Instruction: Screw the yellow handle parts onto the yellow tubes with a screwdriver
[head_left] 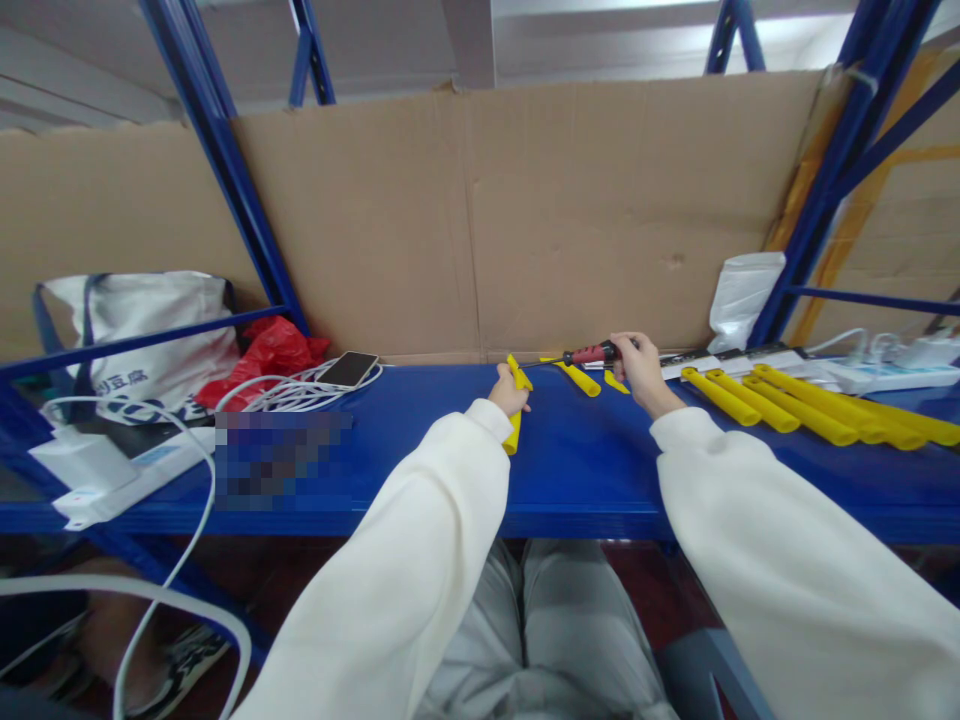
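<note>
My left hand [510, 391] is closed around a yellow plastic handle-like piece [513, 437], which sticks out above and below the fingers. My right hand [639, 364] grips a screwdriver [589, 354] by its red and black handle. The thin shaft points left, toward the top of the held yellow piece; whether the tip touches it I cannot tell. Under the screwdriver, on the blue bench [420, 470], lies another yellow piece [582, 380]. A small yellow part [616, 383] is beside my right hand.
Several long yellow handles [806, 410] lie side by side at the right. Left are a phone [349, 370] on coiled white cable, a red plastic bag [262, 360], a cloth bag [150, 340] and a power strip [142, 475]. A cardboard wall [570, 210] stands behind.
</note>
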